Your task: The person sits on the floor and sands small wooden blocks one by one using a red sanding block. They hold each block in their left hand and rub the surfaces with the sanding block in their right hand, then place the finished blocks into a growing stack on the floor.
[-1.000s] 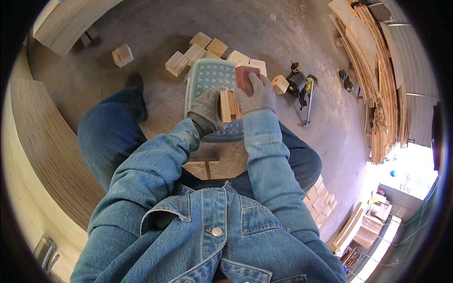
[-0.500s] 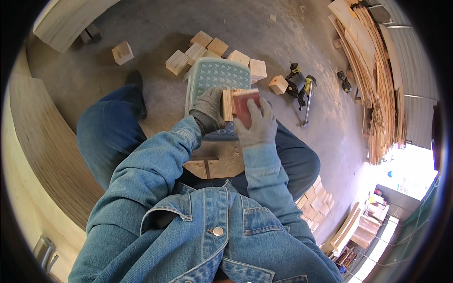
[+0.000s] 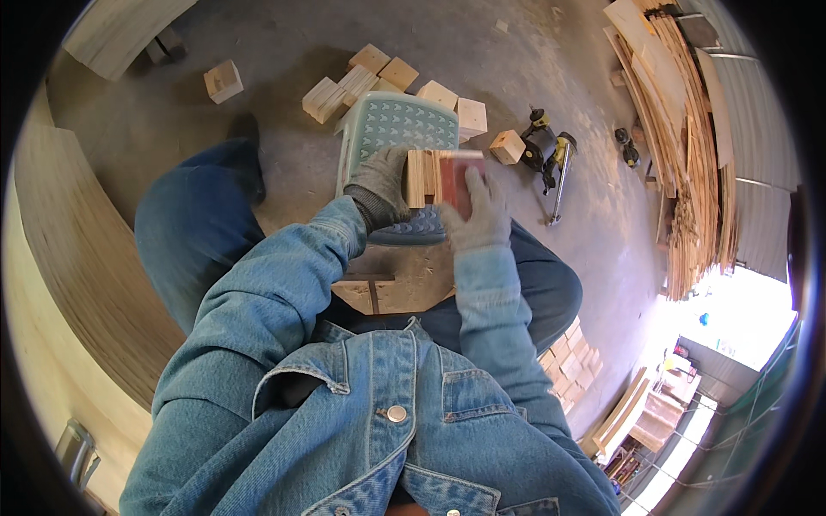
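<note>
My left hand (image 3: 381, 187), in a grey glove, is closed around the left side of a pale wooden block (image 3: 421, 178) with layered edges. A reddish-brown sanding block (image 3: 458, 175) lies flat against the right side of that block. My right hand (image 3: 482, 215), also gloved, grips the sanding block, fingers over its face. Both hands are above the near part of a pale green plastic stool (image 3: 403, 120) with a patterned top, between my knees.
Several wooden blocks (image 3: 370, 58) sit on the floor behind the stool. One block (image 3: 507, 148) stands beside a black and yellow power tool (image 3: 539, 148). Long boards (image 3: 688, 172) are stacked at the right. More blocks (image 3: 570, 365) are piled by my right knee.
My right hand and the sanding block have shifted right across the wooden block, exposing more of its left part. My left hand keeps its grip, slightly higher in view.
</note>
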Demonstrator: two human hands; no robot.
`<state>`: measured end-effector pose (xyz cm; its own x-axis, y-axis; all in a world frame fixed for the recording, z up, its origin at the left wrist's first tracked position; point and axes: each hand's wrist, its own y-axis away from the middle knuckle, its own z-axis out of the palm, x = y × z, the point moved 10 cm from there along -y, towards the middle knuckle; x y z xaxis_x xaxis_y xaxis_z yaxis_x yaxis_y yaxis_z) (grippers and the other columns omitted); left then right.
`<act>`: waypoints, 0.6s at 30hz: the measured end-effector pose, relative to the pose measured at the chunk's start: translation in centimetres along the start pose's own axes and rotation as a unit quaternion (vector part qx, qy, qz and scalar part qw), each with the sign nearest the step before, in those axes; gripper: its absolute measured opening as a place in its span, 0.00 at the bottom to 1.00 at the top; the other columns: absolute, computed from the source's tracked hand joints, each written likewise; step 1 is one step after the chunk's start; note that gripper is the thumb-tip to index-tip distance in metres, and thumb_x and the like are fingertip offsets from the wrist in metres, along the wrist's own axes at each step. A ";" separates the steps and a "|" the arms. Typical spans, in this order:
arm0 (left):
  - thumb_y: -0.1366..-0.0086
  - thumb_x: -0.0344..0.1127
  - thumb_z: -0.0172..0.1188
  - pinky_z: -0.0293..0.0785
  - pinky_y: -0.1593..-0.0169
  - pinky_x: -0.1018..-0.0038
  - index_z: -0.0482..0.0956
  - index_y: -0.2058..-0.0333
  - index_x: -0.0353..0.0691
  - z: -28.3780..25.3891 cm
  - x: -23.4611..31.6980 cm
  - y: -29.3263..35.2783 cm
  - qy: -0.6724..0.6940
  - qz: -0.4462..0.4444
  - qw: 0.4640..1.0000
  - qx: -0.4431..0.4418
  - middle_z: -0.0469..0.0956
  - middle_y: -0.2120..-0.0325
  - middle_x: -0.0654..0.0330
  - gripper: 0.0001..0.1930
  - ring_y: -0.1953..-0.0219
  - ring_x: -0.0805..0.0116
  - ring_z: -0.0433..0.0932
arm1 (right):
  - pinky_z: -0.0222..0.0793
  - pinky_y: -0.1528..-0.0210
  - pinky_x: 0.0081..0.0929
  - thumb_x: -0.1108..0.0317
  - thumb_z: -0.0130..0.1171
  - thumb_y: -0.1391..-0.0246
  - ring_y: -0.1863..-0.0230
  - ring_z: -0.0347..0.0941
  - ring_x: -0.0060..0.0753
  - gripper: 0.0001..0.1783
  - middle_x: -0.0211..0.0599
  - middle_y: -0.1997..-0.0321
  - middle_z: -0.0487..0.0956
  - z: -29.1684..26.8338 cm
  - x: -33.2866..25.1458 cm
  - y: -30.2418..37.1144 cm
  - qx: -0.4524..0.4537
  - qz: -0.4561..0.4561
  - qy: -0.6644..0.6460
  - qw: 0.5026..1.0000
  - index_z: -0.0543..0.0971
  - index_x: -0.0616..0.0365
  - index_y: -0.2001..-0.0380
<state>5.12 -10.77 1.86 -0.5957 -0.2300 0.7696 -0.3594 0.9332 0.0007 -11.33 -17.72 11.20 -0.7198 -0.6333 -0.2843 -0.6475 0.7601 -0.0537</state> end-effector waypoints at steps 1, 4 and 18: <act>0.58 0.49 0.80 0.69 0.30 0.59 0.66 0.37 0.42 -0.1 -0.1 0.0 -0.003 0.004 1.000 0.004 0.71 0.43 0.46 0.49 0.38 0.47 0.72 | 0.65 0.31 0.56 0.51 0.76 0.52 0.32 0.68 0.68 0.45 0.58 0.27 0.66 -0.3 -0.6 1.9 -0.001 -0.008 0.008 1.000 0.73 0.43 0.30; 0.57 0.49 0.79 0.68 0.30 0.59 0.66 0.37 0.42 0.0 -0.2 0.0 -0.003 0.012 1.000 0.012 0.71 0.43 0.45 0.48 0.38 0.47 0.71 | 0.67 0.34 0.58 0.52 0.76 0.54 0.36 0.69 0.68 0.45 0.57 0.28 0.67 -0.9 -2.1 4.8 0.000 -0.033 0.031 0.999 0.74 0.42 0.31; 0.57 0.52 0.81 0.67 0.29 0.58 0.64 0.35 0.43 0.6 -0.4 -0.5 0.014 -0.026 0.999 -0.018 0.70 0.42 0.45 0.52 0.36 0.46 0.70 | 0.67 0.31 0.54 0.53 0.74 0.53 0.32 0.69 0.60 0.43 0.56 0.30 0.70 0.3 -2.8 -8.2 -0.011 0.021 0.013 1.000 0.75 0.48 0.32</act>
<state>5.15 -11.31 1.16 -0.5557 -0.2717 0.7858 -0.3635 0.9294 0.0644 -3.91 -22.13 12.11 -0.7522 -0.6054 -0.2601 -0.6225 0.7824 -0.0209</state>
